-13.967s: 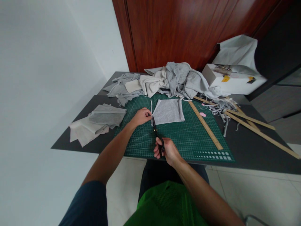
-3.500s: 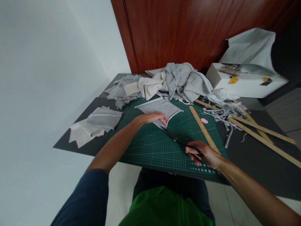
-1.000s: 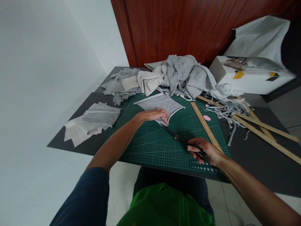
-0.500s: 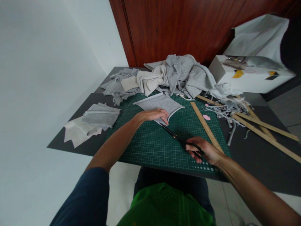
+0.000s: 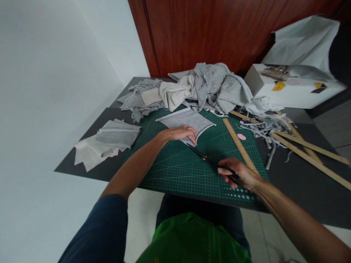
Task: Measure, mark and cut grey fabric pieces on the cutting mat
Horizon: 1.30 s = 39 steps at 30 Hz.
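Observation:
A piece of grey knit fabric (image 5: 189,119) lies on the green cutting mat (image 5: 170,168), its far edge folded or rolled. My left hand (image 5: 184,133) rests on the near part of this fabric, palm down, fingers apart and stretched to the right. Part of the cloth is hidden beneath it. In my right hand (image 5: 238,173) is a pair of black-handled scissors (image 5: 205,158), fingers wrapped around the handles. The scissors point up and left, and their tips are at the fabric's near corner, just below my left fingertips. The blades look nearly closed.
Heaped grey and cream cloth (image 5: 211,87) lines the back. Folded pieces (image 5: 119,133) lie at left. A wooden ruler (image 5: 241,146) and a pink scrap (image 5: 241,136) sit on the mat. Right are fabric strips (image 5: 270,126), wooden strips (image 5: 312,153) and a white box (image 5: 296,87).
My right hand and the scissors have shifted very slightly to the right. The left hand and the fabric stay where they were.

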Each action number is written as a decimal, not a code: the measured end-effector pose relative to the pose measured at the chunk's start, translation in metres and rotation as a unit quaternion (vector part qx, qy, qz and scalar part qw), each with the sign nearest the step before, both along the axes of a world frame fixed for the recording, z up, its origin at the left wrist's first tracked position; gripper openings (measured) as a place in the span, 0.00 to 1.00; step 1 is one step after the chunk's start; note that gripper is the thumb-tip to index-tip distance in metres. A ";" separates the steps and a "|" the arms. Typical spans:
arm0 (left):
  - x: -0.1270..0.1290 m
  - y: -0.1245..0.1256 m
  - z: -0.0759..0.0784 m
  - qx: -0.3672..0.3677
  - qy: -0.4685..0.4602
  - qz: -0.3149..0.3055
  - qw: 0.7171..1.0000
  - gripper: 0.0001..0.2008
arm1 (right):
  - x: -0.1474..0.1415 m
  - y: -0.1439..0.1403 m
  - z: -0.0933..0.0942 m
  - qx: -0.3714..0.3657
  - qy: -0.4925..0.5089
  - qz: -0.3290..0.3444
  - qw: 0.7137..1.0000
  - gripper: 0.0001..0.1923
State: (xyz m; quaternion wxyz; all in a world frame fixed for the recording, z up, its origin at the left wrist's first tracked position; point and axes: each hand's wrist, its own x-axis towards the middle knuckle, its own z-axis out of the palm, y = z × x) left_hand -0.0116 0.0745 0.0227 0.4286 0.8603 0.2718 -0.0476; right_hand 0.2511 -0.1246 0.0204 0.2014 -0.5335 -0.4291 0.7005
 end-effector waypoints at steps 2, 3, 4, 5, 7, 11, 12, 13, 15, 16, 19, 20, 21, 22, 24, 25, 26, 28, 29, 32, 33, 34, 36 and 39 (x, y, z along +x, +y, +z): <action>0.000 0.001 -0.002 -0.001 0.000 0.001 1.000 0.28 | 0.000 0.002 0.000 0.001 0.003 0.005 1.000 0.26; 0.000 0.001 -0.003 0.001 -0.001 0.000 1.000 0.28 | -0.001 0.003 0.000 0.001 0.004 0.006 1.000 0.26; -0.001 0.002 -0.003 0.004 -0.002 0.000 1.000 0.29 | -0.001 0.005 0.001 0.001 0.005 0.006 1.000 0.26; -0.001 0.002 -0.004 0.007 -0.002 -0.001 1.000 0.29 | -0.002 0.006 0.001 0.000 0.004 0.005 1.000 0.26; -0.001 0.002 -0.004 0.012 -0.002 -0.005 1.000 0.29 | -0.003 0.007 0.002 0.000 0.001 0.004 1.000 0.27; 0.000 0.000 -0.001 0.003 -0.003 -0.001 1.000 0.28 | -0.003 0.008 0.004 0.009 -0.010 0.007 1.000 0.26; 0.000 0.000 0.000 -0.001 -0.004 0.000 1.000 0.28 | -0.003 0.009 0.005 0.011 -0.014 0.009 1.000 0.26; 0.000 -0.001 0.001 -0.005 -0.006 0.001 1.000 0.28 | -0.002 0.009 0.005 0.012 -0.017 0.012 1.000 0.25; -0.001 -0.002 0.002 -0.011 -0.008 0.005 1.000 0.27 | -0.002 0.010 0.006 0.010 -0.019 0.018 1.000 0.25; -0.001 -0.002 0.002 -0.012 -0.008 0.007 1.000 0.27 | -0.002 0.011 0.006 0.009 -0.019 0.020 1.000 0.25; -0.001 -0.001 0.000 -0.006 -0.004 0.007 1.000 0.27 | -0.003 0.013 0.005 0.011 -0.019 0.018 1.000 0.25; -0.001 -0.001 0.000 -0.004 0.000 0.006 1.000 0.27 | -0.004 0.014 0.005 0.013 -0.020 0.017 1.000 0.25; -0.001 0.000 -0.001 -0.002 0.002 0.005 1.000 0.28 | -0.005 0.014 0.005 0.014 -0.022 0.015 1.000 0.25; -0.001 0.000 -0.002 -0.001 0.003 0.004 1.000 0.28 | -0.005 0.014 0.005 0.015 -0.024 0.015 0.999 0.25; -0.001 0.000 -0.003 0.002 0.004 0.006 1.000 0.29 | -0.006 0.014 0.007 0.017 -0.032 0.016 0.999 0.25; -0.001 0.001 -0.003 0.004 0.002 0.006 1.000 0.30 | -0.007 0.015 0.008 0.018 -0.037 0.019 0.999 0.25; -0.001 0.001 -0.003 0.007 0.000 0.005 1.000 0.30 | -0.007 0.015 0.009 0.019 -0.042 0.021 0.999 0.25; -0.001 0.000 -0.002 0.011 -0.001 0.001 1.000 0.30 | -0.007 0.016 0.010 0.021 -0.048 0.029 0.998 0.25; -0.001 0.000 -0.002 0.011 -0.001 -0.002 1.000 0.30 | -0.007 0.017 0.011 0.023 -0.049 0.034 0.998 0.24; -0.001 -0.001 0.000 0.013 -0.001 -0.002 1.000 0.29 | -0.008 0.021 0.011 0.026 -0.049 0.041 0.998 0.23; -0.002 -0.001 0.000 0.013 -0.002 0.000 1.000 0.29 | -0.009 0.022 0.010 0.026 -0.049 0.041 0.998 0.23; -0.002 -0.002 0.001 0.012 -0.004 0.000 1.000 0.29 | -0.009 0.023 0.010 0.025 -0.050 0.040 0.998 0.23; -0.002 -0.003 0.002 0.010 -0.012 -0.004 1.000 0.29 | -0.010 0.024 0.010 0.025 -0.052 0.039 0.998 0.23; -0.003 -0.003 0.001 0.008 -0.021 -0.011 1.000 0.29 | -0.010 0.024 0.012 0.027 -0.062 0.040 0.997 0.25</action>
